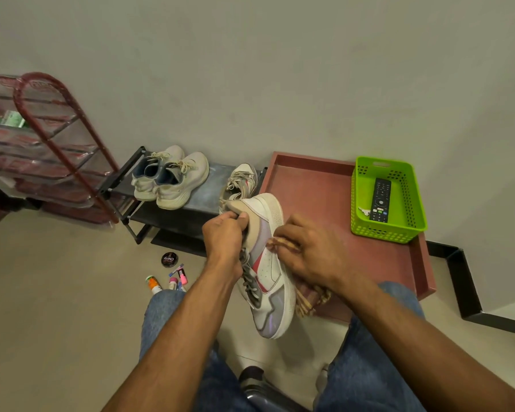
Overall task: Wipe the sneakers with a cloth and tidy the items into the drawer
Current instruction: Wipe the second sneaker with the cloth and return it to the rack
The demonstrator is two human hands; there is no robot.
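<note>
Between the person's knees, a white sneaker (268, 272) with red and grey panels is held up off the floor, heel away from the camera and toe pointing down toward the lap. Its collar is pinched by the left hand (225, 236), thumb on the outside and fingers curled into the opening. At the shoe's outer side the right hand (308, 254) presses a striped brown-and-cream cloth (305, 298), fingers curled over a bunched part of it while the rest hangs below the wrist. Behind the hands lies an open reddish-brown drawer (318, 188), flat on the floor against the wall, with a green plastic basket (388, 230) in its far right corner; a black remote control (381, 200) lies inside the basket (a small pale object sits beside it, too small to identify). Left of the drawer, a low black shoe rack (167, 221) carries a pair of off-white sneakers (168, 176) on its top shelf and, at its right end, the matching second white sneaker (243, 179). On the floor before the rack are a round black shoe polish tin (169, 259) and a few small bottles and tubes (168, 281) near the left knee. A red-framed shelving unit (48, 144) stands at the far left.
</note>
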